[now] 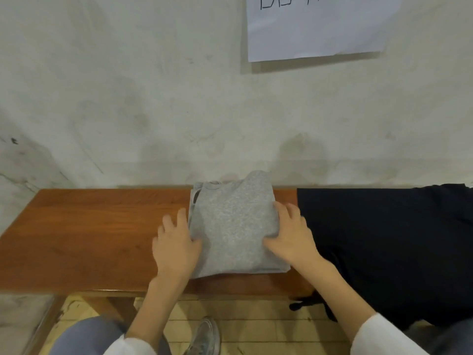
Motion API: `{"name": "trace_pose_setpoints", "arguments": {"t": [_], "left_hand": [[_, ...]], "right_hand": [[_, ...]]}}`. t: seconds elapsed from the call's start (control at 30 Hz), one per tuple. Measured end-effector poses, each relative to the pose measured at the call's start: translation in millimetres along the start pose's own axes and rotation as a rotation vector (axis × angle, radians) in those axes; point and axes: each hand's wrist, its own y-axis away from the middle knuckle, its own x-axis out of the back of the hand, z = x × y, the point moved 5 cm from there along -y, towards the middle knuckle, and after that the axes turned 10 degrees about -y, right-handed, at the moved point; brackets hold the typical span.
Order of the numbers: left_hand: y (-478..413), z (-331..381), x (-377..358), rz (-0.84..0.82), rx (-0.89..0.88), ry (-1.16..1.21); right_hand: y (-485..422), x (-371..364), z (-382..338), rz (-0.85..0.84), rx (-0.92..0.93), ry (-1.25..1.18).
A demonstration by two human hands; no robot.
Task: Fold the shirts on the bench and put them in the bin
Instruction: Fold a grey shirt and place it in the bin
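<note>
Already the grey shirt (235,226) sits folded between the spread left hand (176,243) and right hand (290,237); beyond the right, a dark shirt (384,247) lies unfolded.

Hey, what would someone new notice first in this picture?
A folded gray shirt lies in the middle of the bench, with the left hand and the right hand touching its two side edges. Right of it, a dark garment covers the bench's end and hangs over the front edge. A sheet of paper is stuck high on the wall.
</note>
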Motion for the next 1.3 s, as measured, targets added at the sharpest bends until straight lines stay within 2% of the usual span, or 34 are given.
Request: {"name": "trace_pose_setpoints", "arguments": {"t": [0.07,0.13,0.2,0.33,0.43,0.53,0.6,0.67,0.73,0.8,0.83,0.9,0.93,1.1,1.17,1.23,1.3], "left_hand": [[-34.8,8.5,5.0,0.031,-0.028,0.109],[-81.0,18.6,5.6,-0.036,0.007,0.322],[-118.2,29.4,3.3,-0.104,-0.025,0.346],[-143.5,46.6,-6.3,-0.208,-0.155,0.167],[-144.3,36.7,-0.3,-0.110,-0.133,0.261],[-150.9,19.4,11.1,0.048,-0.091,0.202],[-151.1,15.0,4.4,0.012,-0.094,0.127],[-146.8,15.5,-8.7,-0.026,-0.081,0.108],[-131.0,24.0,-14.2,0.104,-0.103,0.051],[-103.3,50.2,-11.6,0.286,-0.242,0.053],[-89.6,65.5,-12.9,0.295,-0.332,0.065],[-68.2,85.6,-34.7,0.097,-0.417,0.055],[-64.4,86.6,-45.7,0.014,-0.405,0.024],[-76.2,69.1,-56.4,-0.102,-0.289,-0.116],[-75.1,62.9,-51.2,-0.113,-0.239,-0.060],[-58.2,43.1,-33.2,0.022,-0.075,0.063],[-30.0,14.5,-15.8,0.129,0.117,0.091]], "right_hand": [[-33.6,7.2,-9.4,0.007,0.010,-0.140],[-71.1,14.3,-14.4,0.084,-0.034,-0.290],[-102.4,14.6,-16.9,0.120,-0.079,-0.308],[-130.5,1.8,-14.9,0.033,-0.116,-0.175],[-132.0,-3.1,-10.1,0.121,-0.075,-0.141],[-128.5,-7.9,-9.0,0.171,-0.020,-0.130],[-125.8,-13.4,-10.9,0.158,0.005,-0.080],[-120.3,-10.9,-17.1,0.249,0.061,-0.035],[-108.4,-8.0,-30.6,0.353,0.182,0.040],[-93.6,-19.7,-42.1,0.323,0.306,0.125],[-86.0,-29.6,-44.8,0.279,0.328,0.191],[-71.8,-46.9,-40.5,0.172,0.272,0.350],[-68.6,-51.2,-35.2,0.137,0.220,0.400],[-71.3,-51.7,-29.5,0.010,0.079,0.317],[-67.6,-40.4,-26.0,0.068,0.022,0.164],[-56.3,-17.8,-10.5,0.186,-0.076,0.069],[-41.1,-4.6,8.1,0.180,-0.135,0.012]]}}
